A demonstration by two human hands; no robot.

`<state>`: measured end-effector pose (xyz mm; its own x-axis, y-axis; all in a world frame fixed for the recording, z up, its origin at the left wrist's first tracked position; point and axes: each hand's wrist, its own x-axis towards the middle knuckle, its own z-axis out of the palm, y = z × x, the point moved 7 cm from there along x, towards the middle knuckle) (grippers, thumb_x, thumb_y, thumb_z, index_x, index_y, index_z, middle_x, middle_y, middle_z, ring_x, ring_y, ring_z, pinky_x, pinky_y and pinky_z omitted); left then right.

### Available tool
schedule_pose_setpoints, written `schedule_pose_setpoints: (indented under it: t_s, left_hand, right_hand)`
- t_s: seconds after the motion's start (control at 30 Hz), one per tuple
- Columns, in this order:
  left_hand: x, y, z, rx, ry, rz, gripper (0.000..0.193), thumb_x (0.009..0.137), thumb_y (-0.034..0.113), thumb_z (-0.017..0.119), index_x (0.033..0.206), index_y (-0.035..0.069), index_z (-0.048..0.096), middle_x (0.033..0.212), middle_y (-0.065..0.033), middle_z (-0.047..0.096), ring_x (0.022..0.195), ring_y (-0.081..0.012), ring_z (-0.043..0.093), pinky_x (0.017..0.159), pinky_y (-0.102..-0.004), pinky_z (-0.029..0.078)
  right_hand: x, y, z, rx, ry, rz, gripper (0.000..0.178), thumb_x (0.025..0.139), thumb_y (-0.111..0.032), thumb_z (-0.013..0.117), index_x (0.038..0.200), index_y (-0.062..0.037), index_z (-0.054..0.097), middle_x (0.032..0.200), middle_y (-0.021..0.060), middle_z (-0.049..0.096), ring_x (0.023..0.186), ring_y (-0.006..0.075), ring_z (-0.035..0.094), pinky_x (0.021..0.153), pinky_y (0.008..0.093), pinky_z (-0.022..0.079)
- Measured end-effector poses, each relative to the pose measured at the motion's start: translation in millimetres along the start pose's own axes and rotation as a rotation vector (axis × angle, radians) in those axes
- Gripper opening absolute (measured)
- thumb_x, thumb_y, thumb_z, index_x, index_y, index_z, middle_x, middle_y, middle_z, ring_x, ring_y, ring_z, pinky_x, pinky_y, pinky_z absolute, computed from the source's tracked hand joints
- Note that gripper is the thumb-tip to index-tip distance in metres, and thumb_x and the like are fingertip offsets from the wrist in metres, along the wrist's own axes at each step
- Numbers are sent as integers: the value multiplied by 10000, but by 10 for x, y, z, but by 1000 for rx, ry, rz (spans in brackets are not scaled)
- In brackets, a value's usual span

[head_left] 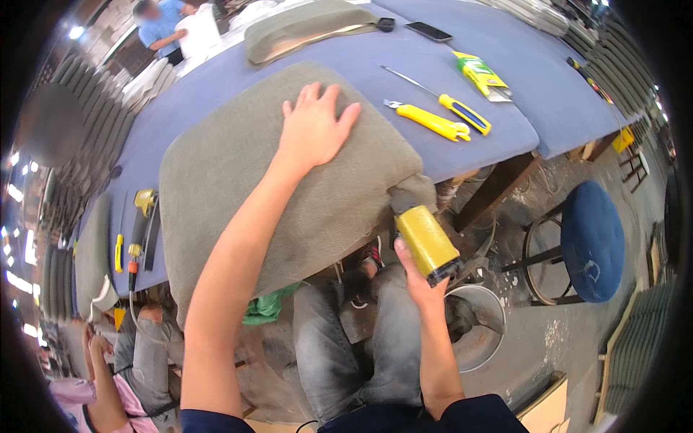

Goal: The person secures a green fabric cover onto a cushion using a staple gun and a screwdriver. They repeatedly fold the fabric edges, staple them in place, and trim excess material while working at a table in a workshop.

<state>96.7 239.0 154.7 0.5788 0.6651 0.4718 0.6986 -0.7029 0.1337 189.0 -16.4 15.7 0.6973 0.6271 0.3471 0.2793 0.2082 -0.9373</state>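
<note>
A large grey-green fabric-covered seat cushion point(238, 173) lies on the blue padded table, its near edge over the table's edge. My left hand point(315, 130) rests flat on top of it with the fingers spread. In my right hand point(421, 280) is a yellow and black staple gun point(427, 238). Its dark nose meets the cushion's right front corner, where the fabric is folded. My fingers wrap its handle, mostly hidden behind the yellow body.
Yellow-handled nippers point(431, 122), a screwdriver point(465, 114), a green-yellow packet point(480, 74) and a phone point(429, 31) lie on the table point(498, 137). Another staple gun point(141, 224) is at left. A blue stool point(592, 242) and bucket point(494, 325) stand at right. Co-workers sit and stand nearby.
</note>
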Motion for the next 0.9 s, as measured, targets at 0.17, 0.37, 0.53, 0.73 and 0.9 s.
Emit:
schedule_pose_setpoints:
  t_s: [0.17, 0.37, 0.53, 0.73, 0.9]
  left_hand:
    - [140, -336, 16, -110, 27, 83, 572, 986, 501, 547, 1304, 35, 640, 1335, -235, 620, 1308, -416, 543, 1079, -617, 386]
    - [252, -477, -34, -678, 472, -55, 251, 914, 121, 599, 1100, -24, 684, 1184, -260, 663, 1162, -415, 609, 995, -470, 479]
    - [185, -854, -424, -975, 700, -214, 265, 840, -46, 472, 719, -23, 706, 1087, -221, 728, 1077, -388, 659, 935, -429, 507]
    - [15, -1047, -485, -1158, 1024, -482, 250, 964, 72, 495, 881, -36, 705, 1041, -199, 740, 1061, -353, 670, 893, -453, 510]
    - [-32, -1186, -562, -1183, 1204, -513, 434, 1088, 349, 466, 962, -28, 641, 730, -87, 637, 699, -189, 609, 684, -368, 506]
  right_hand:
    - [-422, 294, -31, -26, 44, 534, 367, 889, -297, 812, 1150, -56, 719, 1132, 58, 717, 979, 154, 667, 867, 320, 507]
    - [-873, 1207, -586, -469, 89, 62, 496, 910, -274, 768, 1269, 34, 621, 1171, 157, 686, 970, 279, 673, 848, 383, 518]
    - [-1067, 836, 7, -337, -272, -168, 397, 780, -102, 763, 1124, 77, 678, 943, 238, 721, 818, 410, 718, 751, 427, 549]
    - [-1179, 910, 229, -881, -499, -364, 660, 665, -199, 804, 1269, -20, 605, 1013, 209, 693, 831, 441, 678, 697, 477, 534]
    - [-1188, 986, 329, -1018, -514, -371, 664, 719, -393, 823, 1239, -38, 612, 889, 156, 636, 762, 406, 666, 636, 483, 513]
